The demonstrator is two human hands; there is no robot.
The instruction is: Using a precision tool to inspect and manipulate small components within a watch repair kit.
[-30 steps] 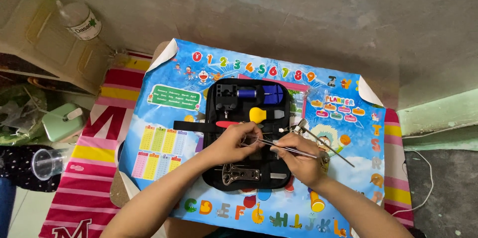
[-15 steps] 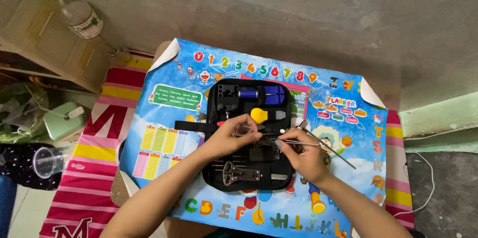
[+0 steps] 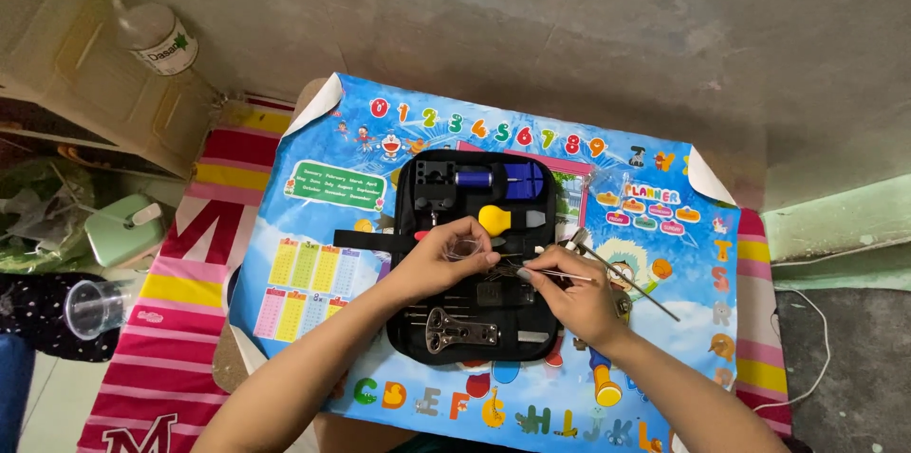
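Blue cartoon-printed chart sheet (image 3: 313, 263) flat under both hands, white-labelled clear bottle (image 3: 157, 36) well beyond the left hand (image 3: 446, 258)

A colourful children's poster mat (image 3: 313, 254), printed with numerals, letters and cartoon figures, covers a small table, its corners curling up. Beneath and around it lies a striped cloth (image 3: 180, 320) in red, pink, yellow and white. To the left stand a clear plastic bottle with a green cap (image 3: 152, 31), a pale green lidded container (image 3: 119, 230) and a clear plastic cup (image 3: 90, 308). A white cable (image 3: 807, 339) trails over the grey concrete floor (image 3: 569, 26) at the right.
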